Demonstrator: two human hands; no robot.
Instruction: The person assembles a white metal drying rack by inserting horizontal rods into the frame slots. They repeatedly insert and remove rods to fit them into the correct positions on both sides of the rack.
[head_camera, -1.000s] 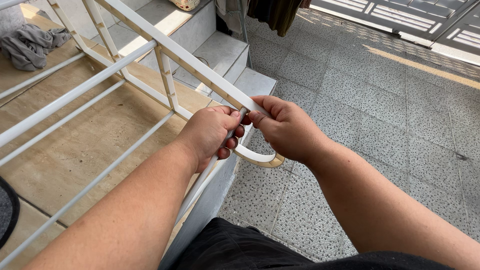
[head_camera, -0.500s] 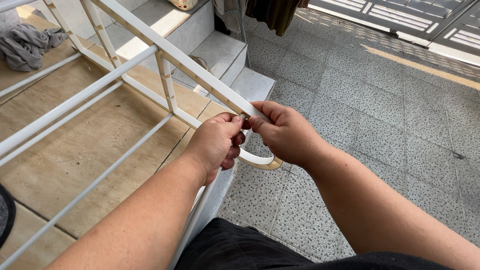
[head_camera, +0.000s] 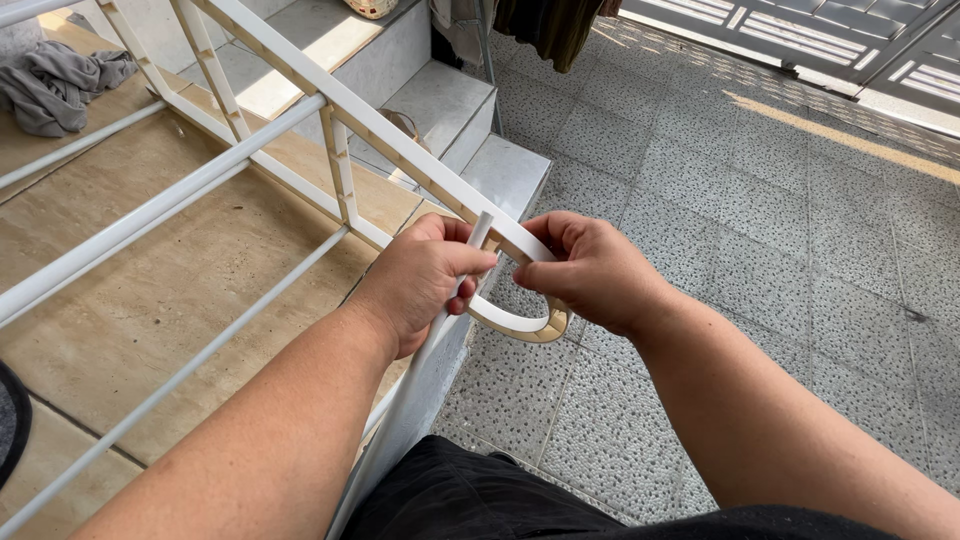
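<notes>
Fingers of both hands are pinching the near end of a white drying rack (head_camera: 300, 120), right where its long flat bar curves back into a rounded loop (head_camera: 520, 325). On the left hand (head_camera: 420, 280), the fingers are curling around a thin upright rod of the rack, with the thumb lying across the top toward the other hand, so this hand is grasping the frame. On the right hand (head_camera: 600, 270), the fingers are folding around the flat bar, thumb and forefinger squeezing it just above the loop, which is hanging out below the 2 hands with its beige underside showing. The 2 hands are sitting just beside each other, thumbs nearly meeting; whether they are touching is hard to tell.

From the hands, the rack is stretching away up and to the left, lying tilted over a tan tiled platform (head_camera: 150, 290), with its thin white rods crossing that surface. A crumpled grey cloth (head_camera: 60, 85) is lying on the platform at the far left, well apart from the hands. Beyond the rack, pale stone steps (head_camera: 450, 100) are leading down to a speckled grey floor (head_camera: 780, 250), which is filling the right side of the view. Dark clothing (head_camera: 545, 25) is hanging at the top edge, above the steps.
</notes>
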